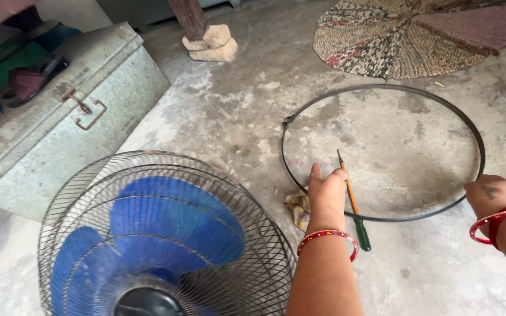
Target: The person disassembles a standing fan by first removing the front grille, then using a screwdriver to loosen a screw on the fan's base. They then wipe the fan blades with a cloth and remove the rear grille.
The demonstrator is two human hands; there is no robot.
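Black ring [382, 93]: flat on floor [235, 105], pinned by both hands.
Left hand [327, 193]: fingers together, pressing ring beside screwdriver [354, 205].
Right hand [492, 194]: curled on ring's rim.

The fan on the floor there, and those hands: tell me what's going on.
A person is crouched over a concrete floor. The left hand rests on a screwdriver lying across a thin black ring; the right hand touches the ring's near edge. A blue-bladed fan in its wire cage lies beside them. A metal trunk and a woven mat lie further off.
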